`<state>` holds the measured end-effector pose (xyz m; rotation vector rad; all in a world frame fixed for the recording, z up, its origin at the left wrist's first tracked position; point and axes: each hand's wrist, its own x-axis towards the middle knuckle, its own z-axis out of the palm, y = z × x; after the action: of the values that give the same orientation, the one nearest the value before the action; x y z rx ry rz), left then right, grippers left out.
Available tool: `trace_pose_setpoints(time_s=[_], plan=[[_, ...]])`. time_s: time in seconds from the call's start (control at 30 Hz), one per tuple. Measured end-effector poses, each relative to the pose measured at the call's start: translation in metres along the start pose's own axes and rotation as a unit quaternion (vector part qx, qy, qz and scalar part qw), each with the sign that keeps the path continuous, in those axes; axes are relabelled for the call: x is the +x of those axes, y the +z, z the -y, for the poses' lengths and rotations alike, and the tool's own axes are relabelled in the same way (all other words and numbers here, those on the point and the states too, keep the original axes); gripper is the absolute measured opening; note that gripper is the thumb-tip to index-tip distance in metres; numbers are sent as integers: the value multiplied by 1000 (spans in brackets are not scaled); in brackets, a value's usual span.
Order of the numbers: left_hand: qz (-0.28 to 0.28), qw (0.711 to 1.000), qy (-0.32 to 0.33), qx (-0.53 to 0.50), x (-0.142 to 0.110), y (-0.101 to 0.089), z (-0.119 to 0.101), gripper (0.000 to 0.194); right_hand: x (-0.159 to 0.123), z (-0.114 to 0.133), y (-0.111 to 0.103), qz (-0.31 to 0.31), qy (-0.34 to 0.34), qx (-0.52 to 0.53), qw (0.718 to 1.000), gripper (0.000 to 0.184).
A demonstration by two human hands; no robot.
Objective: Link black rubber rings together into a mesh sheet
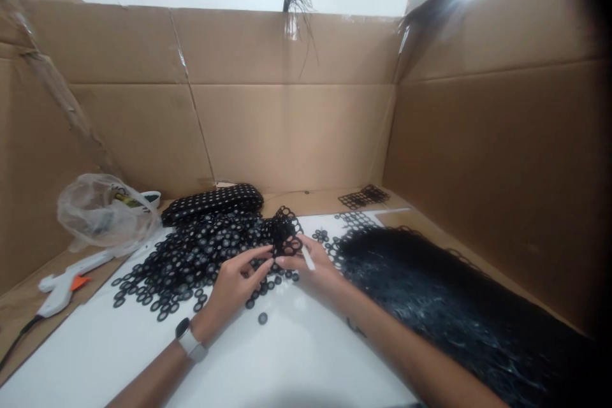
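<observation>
- The right hand (319,266) is closed around a slim white stick (308,259), its fingers also against a black ring mesh (287,229).
- The left hand (239,273) has its thumb and forefinger at the mesh's lower left side; whether they pinch it, I cannot tell.
- The mesh is between the two hands, raised before the right side of a pile of black rings (191,261).
- That pile reaches close to the left hand, its front edge breaking into scattered rings; one loose ring (262,318) lies between the forearms.
- White surface shows between the forearms and runs towards the near edge of view; the white board (296,363) has a slanting left edge, with cardboard beyond it.
- A broad heap of black netting (444,312) limits room on the right, close beside the right forearm.
- Behind the pile lies a polka-dot pouch (215,201), near the rear cardboard wall (296,134).
- Flat pieces of ring mesh (356,199) lie at the back right, near the corner.
- Past the board's left edge rest a white glue gun (61,290) and a clear plastic bag (95,213), a small bowl (152,199) just beside it.
</observation>
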<state>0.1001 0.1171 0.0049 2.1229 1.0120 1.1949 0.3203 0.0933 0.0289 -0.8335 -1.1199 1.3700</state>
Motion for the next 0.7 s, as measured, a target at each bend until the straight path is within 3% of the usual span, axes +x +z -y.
trace_pose_setpoints(time_s=[0.47,0.7], plan=[[36,993,-41,-104,6,1,-7,30,0,0,-2,41,-21,-80,996,51],[-51,991,-87,-85,12,-10,6,36,3,-3,-5,1,-38,-82,996,54]])
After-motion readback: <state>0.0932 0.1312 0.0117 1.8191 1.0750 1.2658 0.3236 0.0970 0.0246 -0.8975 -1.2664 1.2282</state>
